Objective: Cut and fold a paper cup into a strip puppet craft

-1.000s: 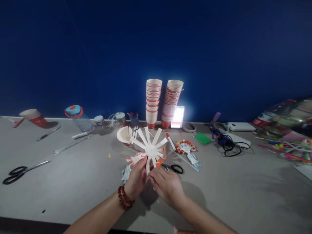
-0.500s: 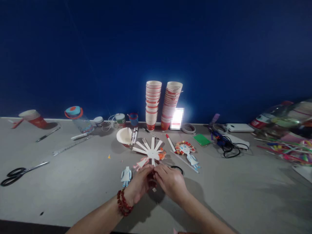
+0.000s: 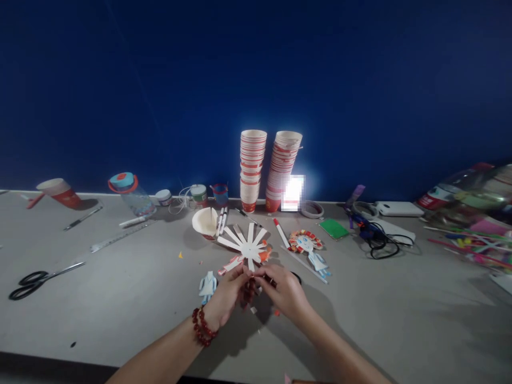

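Observation:
A white paper-cup cutout (image 3: 250, 249) with strips fanned out like petals sits in the middle, some strips on its right curled and orange. My left hand (image 3: 229, 292), with a red bead bracelet (image 3: 203, 326) on its wrist, pinches the end of the strip nearest me. From the other side my right hand (image 3: 285, 290) pinches at the same strip end; the fingertips meet there and partly hide it. A pink-edged paper piece (image 3: 231, 264) lies just beyond my left hand, and a blue-edged paper dress figure (image 3: 208, 286) lies to its left.
Two tall paper cup stacks (image 3: 250, 181) stand at the back. Scissors (image 3: 48, 277), a ruler (image 3: 120, 237) and a bottle (image 3: 134, 197) are at left. A finished paper doll (image 3: 307, 244), a green pad (image 3: 334, 229) and a coiled black cable (image 3: 380, 240) lie at right.
Both hands stay at the strip's end, their fingers shifting slightly. A small orange scrap now shows under my right hand. The view has shifted slightly.

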A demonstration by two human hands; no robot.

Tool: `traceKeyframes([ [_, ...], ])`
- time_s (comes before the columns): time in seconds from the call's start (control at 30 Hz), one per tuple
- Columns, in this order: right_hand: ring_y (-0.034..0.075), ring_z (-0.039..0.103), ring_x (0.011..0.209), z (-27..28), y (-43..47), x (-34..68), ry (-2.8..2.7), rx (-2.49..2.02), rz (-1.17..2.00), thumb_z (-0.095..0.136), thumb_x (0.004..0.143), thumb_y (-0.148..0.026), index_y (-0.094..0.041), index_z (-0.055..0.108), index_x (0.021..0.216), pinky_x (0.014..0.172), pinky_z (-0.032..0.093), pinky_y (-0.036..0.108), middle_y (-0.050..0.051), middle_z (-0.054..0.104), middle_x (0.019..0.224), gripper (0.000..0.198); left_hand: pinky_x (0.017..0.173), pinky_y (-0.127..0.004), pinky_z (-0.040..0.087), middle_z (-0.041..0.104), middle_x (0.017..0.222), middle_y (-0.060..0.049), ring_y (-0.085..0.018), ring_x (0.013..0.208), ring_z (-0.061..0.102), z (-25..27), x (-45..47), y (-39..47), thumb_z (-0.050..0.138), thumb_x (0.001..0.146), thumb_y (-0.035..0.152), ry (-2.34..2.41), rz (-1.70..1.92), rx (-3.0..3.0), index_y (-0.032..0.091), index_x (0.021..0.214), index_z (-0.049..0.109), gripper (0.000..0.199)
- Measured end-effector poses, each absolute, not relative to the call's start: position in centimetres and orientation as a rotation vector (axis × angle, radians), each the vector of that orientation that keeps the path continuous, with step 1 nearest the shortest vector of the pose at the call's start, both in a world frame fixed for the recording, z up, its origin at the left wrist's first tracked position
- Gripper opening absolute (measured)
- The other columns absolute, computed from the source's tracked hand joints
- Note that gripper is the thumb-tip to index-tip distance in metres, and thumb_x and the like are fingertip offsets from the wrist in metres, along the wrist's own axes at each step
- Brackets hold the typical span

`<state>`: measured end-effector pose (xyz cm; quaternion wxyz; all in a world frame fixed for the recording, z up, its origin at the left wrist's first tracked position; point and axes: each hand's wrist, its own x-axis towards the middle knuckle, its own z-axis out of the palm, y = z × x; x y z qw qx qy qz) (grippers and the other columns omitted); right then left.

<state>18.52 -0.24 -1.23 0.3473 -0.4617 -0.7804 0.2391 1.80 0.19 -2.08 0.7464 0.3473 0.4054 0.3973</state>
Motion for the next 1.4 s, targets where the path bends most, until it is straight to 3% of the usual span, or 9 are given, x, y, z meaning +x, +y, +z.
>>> traceKeyframes([
  [0.5,0.015,0.057,0.059,-2.3,0.1,17.6,-1.765,-1.391,0.839,0.054,0.081,-0.014,-0.021,0.055,0.075,0.055,0.039,0.023,-0.003,0.062,0.064,0.01,0.041,-0.021,0.03,0.053,0.054,0.005,-0.009,0.044,0.045,-2.6,2.2,0.0,0.074,0.073,0.048,0.985,0.956,0.893,0.019,0.069,0.054,0.035],
  [0.7,0.017,0.062,0.07,-1.6,-0.1,18.0,-1.984,-1.249,0.623,0.052,0.092,-0.022,-0.022,0.063,0.093,0.064,0.043,0.025,0.002,0.068,0.081,0.012,0.043,-0.02,0.028,0.055,0.055,0.005,-0.007,0.044,0.044,-2.6,2.1,0.1,0.076,0.07,0.049,0.959,0.982,0.756,0.017,0.071,0.056,0.037],
  [0.87,0.019,0.063,0.077,-1.9,0.1,18.3,-2.087,-1.184,0.546,0.049,0.096,-0.022,-0.021,0.064,0.091,0.07,0.043,0.027,0.004,0.068,0.085,0.015,0.04,-0.02,0.025,0.054,0.055,0.006,-0.007,0.042,0.044,-2.7,2.2,-0.1,0.075,0.071,0.047,0.937,0.96,0.66,0.019,0.076,0.057,0.034],
  [1.1,0.02,0.062,0.075,-1.8,0.2,18.0,-1.971,-1.275,0.676,0.05,0.093,-0.025,-0.021,0.06,0.086,0.067,0.044,0.027,0.003,0.067,0.08,0.013,0.045,-0.02,0.031,0.053,0.054,0.007,-0.007,0.045,0.045,-2.6,2.4,-0.1,0.078,0.069,0.045,0.903,0.967,0.637,0.018,0.075,0.055,0.036],
  [1.3,0.015,0.056,0.052,-2.8,0.0,17.0,-1.682,-1.286,1.0,0.047,0.093,-0.027,-0.023,0.05,0.083,0.048,0.043,0.024,-0.002,0.058,0.067,0.011,0.042,-0.02,0.025,0.049,0.05,0.007,-0.007,0.042,0.042,-2.8,2.6,-0.1,0.074,0.072,0.05,0.995,1.008,0.766,0.019,0.073,0.053,0.037],
  [1.4,0.016,0.06,0.059,-2.9,-0.3,16.9,-1.745,-1.275,0.886,0.047,0.094,-0.027,-0.023,0.051,0.087,0.055,0.045,0.025,-0.001,0.061,0.072,0.009,0.042,-0.02,0.025,0.049,0.05,0.008,-0.007,0.042,0.039,-3.3,2.6,-0.1,0.072,0.073,0.053,0.995,1.029,0.768,0.018,0.072,0.053,0.04],
])
